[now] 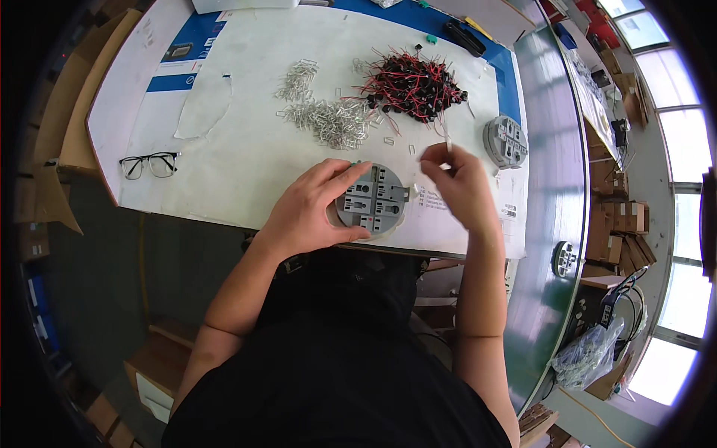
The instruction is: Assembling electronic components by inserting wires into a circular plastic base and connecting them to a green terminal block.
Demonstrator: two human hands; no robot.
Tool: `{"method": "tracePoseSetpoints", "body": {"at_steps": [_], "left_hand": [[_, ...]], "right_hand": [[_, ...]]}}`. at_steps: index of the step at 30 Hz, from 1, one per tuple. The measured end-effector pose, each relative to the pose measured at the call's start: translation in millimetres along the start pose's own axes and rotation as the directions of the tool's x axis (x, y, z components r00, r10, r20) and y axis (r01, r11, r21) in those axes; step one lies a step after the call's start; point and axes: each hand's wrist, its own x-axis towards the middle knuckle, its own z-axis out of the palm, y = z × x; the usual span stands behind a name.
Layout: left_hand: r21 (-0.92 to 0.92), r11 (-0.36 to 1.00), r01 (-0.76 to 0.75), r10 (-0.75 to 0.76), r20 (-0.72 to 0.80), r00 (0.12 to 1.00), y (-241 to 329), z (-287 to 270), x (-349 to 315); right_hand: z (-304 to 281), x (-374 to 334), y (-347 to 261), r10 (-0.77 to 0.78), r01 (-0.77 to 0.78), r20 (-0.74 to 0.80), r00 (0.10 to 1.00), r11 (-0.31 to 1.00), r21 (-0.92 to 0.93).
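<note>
My left hand (302,205) is closed around the left edge of a round grey plastic housing (379,196) near the table's front edge. Several small compartments and slots show on the housing's upward face, and a tab sticks out at its right side. To the right of it, my right hand (464,187) is raised with thumb and forefinger drawn together. Something small and pale shows at its fingertips, too small to name. Beyond that hand lies a heap of small black parts with red wires (414,86). Left of the heap are many bent metal clips (332,123).
Another stack of round grey housings (506,142) stands at the table's right. A similar part (563,259) lies on the green conveyor-like surface (534,224) beyond. Eyeglasses (151,165) rest at the left edge. A black tool (464,37) lies at the back, and a cardboard box (93,97) stands left.
</note>
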Motion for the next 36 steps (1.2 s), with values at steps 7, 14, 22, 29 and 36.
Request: {"method": "tracePoseSetpoints", "body": {"at_steps": [7, 14, 22, 29, 36], "left_hand": [[-0.02, 1.0, 0.003, -0.003, -0.01, 1.0, -1.1, 0.3, -0.3], [-0.023, 1.0, 0.0, 0.0, -0.018, 1.0, -1.7, 1.9, -0.6], [-0.022, 1.0, -0.013, 0.013, -0.024, 1.0, -3.1, 1.7, 0.7], [-0.03, 1.0, 0.009, -0.009, -0.008, 1.0, -1.7, -1.0, 0.6], [-0.039, 0.999, 0.024, -0.022, 0.028, 0.999, -1.0, -3.2, 2.9]], "right_hand": [[42.2, 2.2, -14.1, -0.015, 0.019, 0.077, 0.997, 0.999, -0.051], [41.8, 4.4, -20.1, 0.004, -0.002, 0.048, 0.999, 0.999, -0.044], [51.8, 7.8, -21.8, -0.047, 0.051, 0.037, 0.998, 0.991, -0.125], [46.6, 16.6, -21.9, 0.099, -0.069, 0.158, 0.983, 0.981, -0.182], [38.2, 12.6, -4.0, 0.102, -0.09, 0.198, 0.975, 0.994, -0.068]]}}
